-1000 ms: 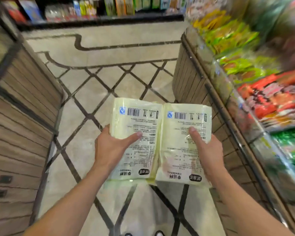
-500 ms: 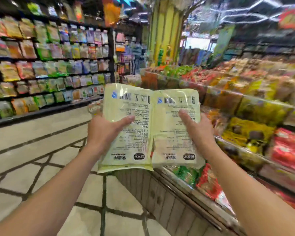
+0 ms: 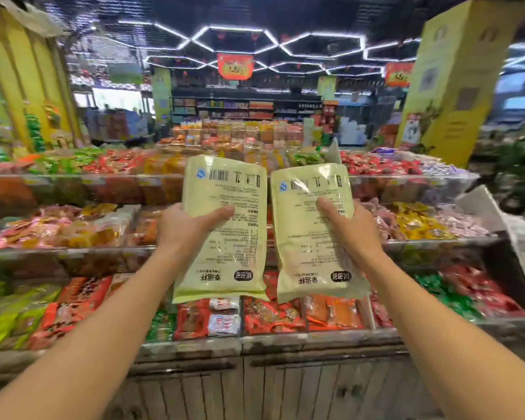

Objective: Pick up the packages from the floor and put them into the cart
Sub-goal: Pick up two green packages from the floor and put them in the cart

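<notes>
1. The left hand [image 3: 184,225] was closed on the outer edge of the left package [image 3: 225,228], thumb laid flat across the printed face and the fingers hidden behind it.
2. The right hand [image 3: 350,230] gripped the right package [image 3: 314,234] the same way, thumb pointing inward over the print, fingers out of sight behind.
3. Both packages were pale yellow-green pouches held upright in the air at about chest height, side by side and nearly touching, barcodes at the top and the print upside down to the camera.
4. The film looked glossy, with glare and small wrinkles near the right thumb, so I judged it thin, soft and somewhat slippery. The pouches kept their flat shape with only a one-sided pinch, which suggested light, fairly even contents.
5. A mid-height edge pinch seemed adequate. The sealed bottom margins would be a poorer hold, since they looked thin and could slide out of the fingers.
6. Beyond the hands stood a tiered display stand [image 3: 315,341] with clear-fronted bins of red, orange, green and yellow snack packets, wooden panelling below.
7. Further back were shelves [image 3: 246,107], yellow pillars and hexagonal ceiling lights [image 3: 285,43].
8. No cart was in view, so the drop-off remained to be done, and I could not tell where it stood.
</notes>
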